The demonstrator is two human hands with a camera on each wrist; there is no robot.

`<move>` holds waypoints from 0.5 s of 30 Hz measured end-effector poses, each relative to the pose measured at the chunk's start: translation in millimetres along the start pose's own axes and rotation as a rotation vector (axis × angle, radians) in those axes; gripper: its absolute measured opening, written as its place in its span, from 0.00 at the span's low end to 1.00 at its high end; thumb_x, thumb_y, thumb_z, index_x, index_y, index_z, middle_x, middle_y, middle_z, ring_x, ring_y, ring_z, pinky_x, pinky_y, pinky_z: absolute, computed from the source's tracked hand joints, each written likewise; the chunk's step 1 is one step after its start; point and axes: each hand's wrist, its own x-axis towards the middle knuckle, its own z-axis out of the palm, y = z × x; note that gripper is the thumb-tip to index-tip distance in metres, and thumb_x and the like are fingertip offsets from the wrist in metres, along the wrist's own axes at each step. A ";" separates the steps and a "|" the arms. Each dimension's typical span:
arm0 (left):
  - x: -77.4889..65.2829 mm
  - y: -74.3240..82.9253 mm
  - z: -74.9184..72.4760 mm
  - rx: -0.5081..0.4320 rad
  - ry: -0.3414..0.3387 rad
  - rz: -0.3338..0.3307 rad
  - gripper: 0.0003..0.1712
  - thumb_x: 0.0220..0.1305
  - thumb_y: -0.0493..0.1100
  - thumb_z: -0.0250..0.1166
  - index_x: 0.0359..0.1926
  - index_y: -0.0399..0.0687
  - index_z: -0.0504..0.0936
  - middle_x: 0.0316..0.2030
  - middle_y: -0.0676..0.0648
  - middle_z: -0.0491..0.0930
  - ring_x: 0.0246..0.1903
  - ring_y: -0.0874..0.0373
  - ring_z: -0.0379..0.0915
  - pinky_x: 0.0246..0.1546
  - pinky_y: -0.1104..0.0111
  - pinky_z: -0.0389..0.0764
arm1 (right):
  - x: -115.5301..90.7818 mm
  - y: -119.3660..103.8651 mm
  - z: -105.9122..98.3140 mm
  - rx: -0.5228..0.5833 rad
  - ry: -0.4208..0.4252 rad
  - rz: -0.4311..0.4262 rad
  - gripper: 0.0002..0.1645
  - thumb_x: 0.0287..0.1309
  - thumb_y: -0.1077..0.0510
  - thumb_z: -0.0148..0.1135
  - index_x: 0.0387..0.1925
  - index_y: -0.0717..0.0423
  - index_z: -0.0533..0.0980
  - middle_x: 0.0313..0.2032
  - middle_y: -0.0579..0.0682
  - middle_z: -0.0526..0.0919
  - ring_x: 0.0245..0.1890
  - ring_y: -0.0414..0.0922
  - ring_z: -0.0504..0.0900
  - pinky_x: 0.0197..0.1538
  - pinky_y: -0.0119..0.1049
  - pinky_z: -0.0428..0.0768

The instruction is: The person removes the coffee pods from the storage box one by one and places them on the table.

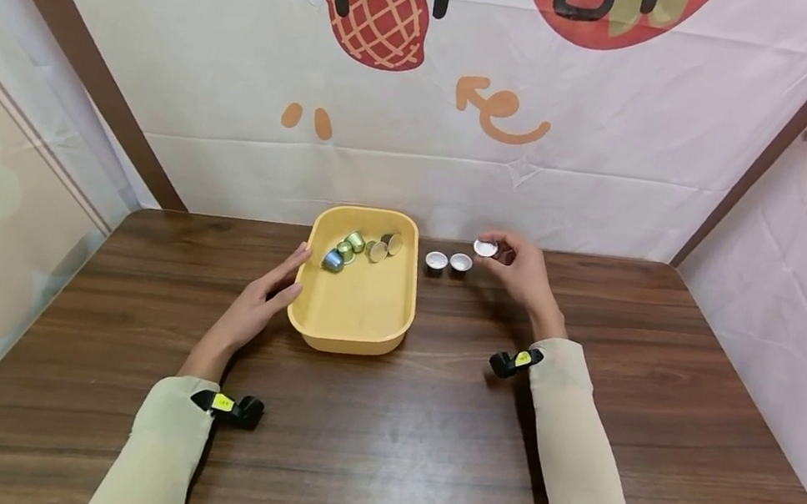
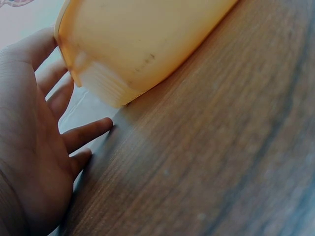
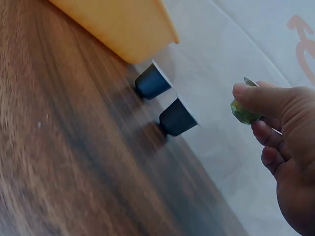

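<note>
While left hand [image 1: 249,309], fingers extended, touches yellow tub [image 1: 354,309], right hand [image 1: 523,279] pinches green coffee capsule [image 3: 243,114]; apparent step, lining up; next, presumably, level lowering beside two dark-blue capsules [image 3: 177,119].

The body of the held green capsule [image 3: 242,114] is partly covered by the right hand [image 3: 295,147]; in the head view, only its pale top is left exposed. The yellow tray [image 2: 147,29] is cut off by the upper edge in both wrist views (its contents are concealed there by its walls). Dark marks [image 2: 146,61] on its outside are too blurred to be identified. The left hand [image 2: 32,132] is cropped at its wrist view's left edge. Sleeves [image 1: 156,449] are cut by the head view's lower edge. Lettering on the yellow wrist labels [image 1: 223,403] cannot be read.
</note>
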 end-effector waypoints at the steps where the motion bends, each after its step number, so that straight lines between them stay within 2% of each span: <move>1: -0.7 -0.2 0.1 0.001 -0.001 0.001 0.31 0.73 0.42 0.53 0.73 0.45 0.57 0.74 0.46 0.46 0.72 0.50 0.39 0.65 0.42 0.45 | -1.4 1.8 0.4 -0.001 0.001 0.015 0.19 0.51 0.59 0.72 0.47 0.54 0.81 0.33 0.50 0.81 0.30 0.44 0.74 0.32 0.32 0.72; 9: -2.4 -2.1 0.0 -0.001 0.003 0.014 0.30 0.73 0.43 0.53 0.73 0.47 0.58 0.74 0.46 0.46 0.72 0.51 0.40 0.66 0.43 0.46 | -8.6 17.3 5.3 -0.027 -0.003 0.146 0.21 0.53 0.54 0.72 0.49 0.52 0.80 0.40 0.51 0.82 0.36 0.46 0.78 0.40 0.38 0.76; 15: -0.6 -1.3 0.2 -0.010 0.002 0.011 0.30 0.72 0.39 0.52 0.73 0.46 0.58 0.74 0.47 0.46 0.72 0.52 0.39 0.66 0.44 0.44 | -12.3 27.1 10.5 -0.039 -0.008 0.164 0.20 0.53 0.55 0.71 0.48 0.52 0.79 0.41 0.53 0.82 0.38 0.48 0.80 0.43 0.41 0.78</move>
